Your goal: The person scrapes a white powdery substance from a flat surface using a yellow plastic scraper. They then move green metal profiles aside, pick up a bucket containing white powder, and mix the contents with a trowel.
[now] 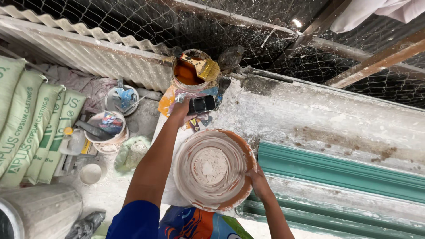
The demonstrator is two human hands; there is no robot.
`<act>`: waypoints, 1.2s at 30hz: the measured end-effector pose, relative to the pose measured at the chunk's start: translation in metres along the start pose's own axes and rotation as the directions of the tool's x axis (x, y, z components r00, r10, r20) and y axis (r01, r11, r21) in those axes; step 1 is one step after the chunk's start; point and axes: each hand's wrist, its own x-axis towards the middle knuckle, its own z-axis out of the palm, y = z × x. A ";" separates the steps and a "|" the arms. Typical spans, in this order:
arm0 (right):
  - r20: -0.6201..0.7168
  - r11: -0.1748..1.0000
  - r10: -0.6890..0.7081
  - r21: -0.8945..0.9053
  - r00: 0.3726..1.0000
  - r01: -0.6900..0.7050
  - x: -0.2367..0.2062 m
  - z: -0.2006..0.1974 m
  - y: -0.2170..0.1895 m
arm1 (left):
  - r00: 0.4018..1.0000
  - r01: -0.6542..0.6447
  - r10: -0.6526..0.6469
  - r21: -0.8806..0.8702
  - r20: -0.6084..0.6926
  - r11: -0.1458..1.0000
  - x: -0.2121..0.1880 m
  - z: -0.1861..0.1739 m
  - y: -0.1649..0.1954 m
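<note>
My right hand [258, 181] grips the rim of a round bowl [241, 194] crusted with white plaster, holding it above the bench edge with dried plaster flakes inside. My left hand [182, 109] reaches forward and touches a small black object [202, 104] lying on the bench beside an orange-stained bucket [188, 75]. A yellow-bristled brush [204, 67] rests across that bucket's rim.
A plaster-splashed bench [318, 115] runs to the right with a green moulding [336, 170] along it. On the floor at left stand stacked green sacks [26, 124], two buckets with tools [108, 128], a small cup [90, 173] and a grey drum [40, 212]. Wire mesh and corrugated sheet close the back.
</note>
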 end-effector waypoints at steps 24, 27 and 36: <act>0.114 0.980 -0.073 -0.174 0.991 0.092 0.042 0.140 0.042 | 0.924 -0.313 0.379 0.462 -0.055 0.830 -0.138 -0.194 -0.076; 0.062 0.980 -0.031 -0.193 0.998 0.042 0.045 0.149 0.051 | 0.874 -0.346 0.480 0.599 -0.074 0.722 -0.134 -0.199 -0.085; 0.086 0.957 -0.211 -0.187 0.974 0.224 0.037 0.172 0.037 | 0.769 -0.520 0.625 0.697 0.130 0.494 -0.144 -0.157 -0.095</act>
